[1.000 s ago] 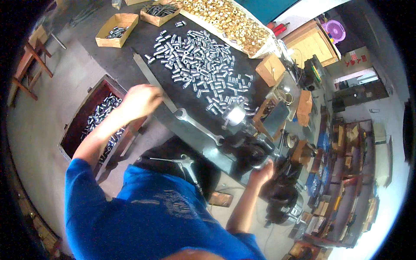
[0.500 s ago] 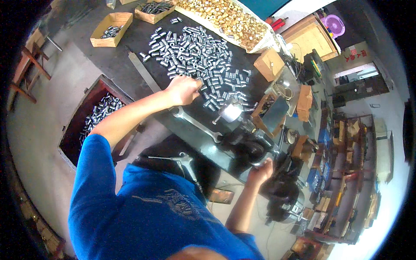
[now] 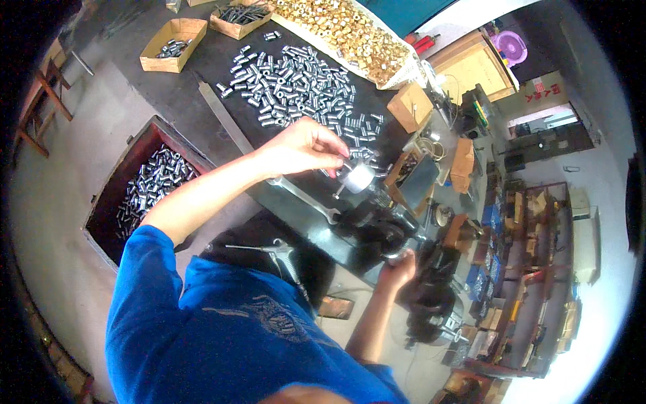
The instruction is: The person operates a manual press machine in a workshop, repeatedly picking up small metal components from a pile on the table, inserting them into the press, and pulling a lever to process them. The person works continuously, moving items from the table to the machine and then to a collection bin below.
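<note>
My left hand (image 3: 306,147) reaches over the bench with thumb and fingers pinched at the face of a silver round chuck (image 3: 359,178). Whatever lies between those fingertips is too small to make out. Behind this hand spreads a loose pile of short shiny metal fittings (image 3: 289,84). My right hand (image 3: 400,269) is wrapped round a handle (image 3: 393,256) at the near side of the dark machine (image 3: 377,225); most of the handle is hidden. An open-ended wrench (image 3: 306,199) lies on the bench edge below my left hand.
A dark red-lined box (image 3: 101,222) of fittings stands left of the bench. A flat file (image 3: 219,111) lies near my left forearm. An air blow gun (image 3: 281,252) is before my body. Brass nuts (image 3: 350,34) fill a tray at the back; a cardboard box (image 3: 410,108) stands right.
My left hand has moved right, from the near edge of the fittings pile to the chuck. My right hand stays on the handle, shifted slightly left in view.
</note>
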### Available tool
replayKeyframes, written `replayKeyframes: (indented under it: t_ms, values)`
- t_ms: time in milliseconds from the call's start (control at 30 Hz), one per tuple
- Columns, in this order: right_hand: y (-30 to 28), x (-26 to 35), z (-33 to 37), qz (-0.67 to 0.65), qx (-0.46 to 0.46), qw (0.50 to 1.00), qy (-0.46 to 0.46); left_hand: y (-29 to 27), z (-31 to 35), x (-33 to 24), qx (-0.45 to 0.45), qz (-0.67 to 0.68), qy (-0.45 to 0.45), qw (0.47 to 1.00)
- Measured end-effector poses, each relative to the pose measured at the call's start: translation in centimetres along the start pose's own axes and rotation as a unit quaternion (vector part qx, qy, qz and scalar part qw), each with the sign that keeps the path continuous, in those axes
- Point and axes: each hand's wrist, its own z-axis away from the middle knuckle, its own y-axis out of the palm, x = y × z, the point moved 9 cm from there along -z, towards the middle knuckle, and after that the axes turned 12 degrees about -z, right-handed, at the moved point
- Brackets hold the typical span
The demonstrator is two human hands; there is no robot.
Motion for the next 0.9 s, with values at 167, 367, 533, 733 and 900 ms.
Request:
replayKeyframes:
  t_ms: [167,367,533,733,900]
  values:
    - [-0.5,0.7,0.4,0.020,0.020,0.999,-0.031,0.1,-0.4,-0.2,0.013,-0.046,-0.009,0.999]
    - [1.1,3.4,2.1,0.002,0.109,0.994,-0.006,0.1,-0.4,-0.9,0.024,-0.063,0.009,0.998]
    - [7.3,7.9,0.4,0.006,0.148,0.986,-0.081,0.5,-0.5,-0.8,0.034,-0.068,0.025,0.997]
    - [9.2,5.8,-6.4,0.060,0.061,0.989,-0.123,0.6,-0.5,-1.3,0.030,-0.101,0.083,0.991]
    - [-0.7,0.9,-8.8,0.195,0.006,0.970,-0.148,0.9,-0.8,-1.9,0.020,-0.089,0.047,0.995]
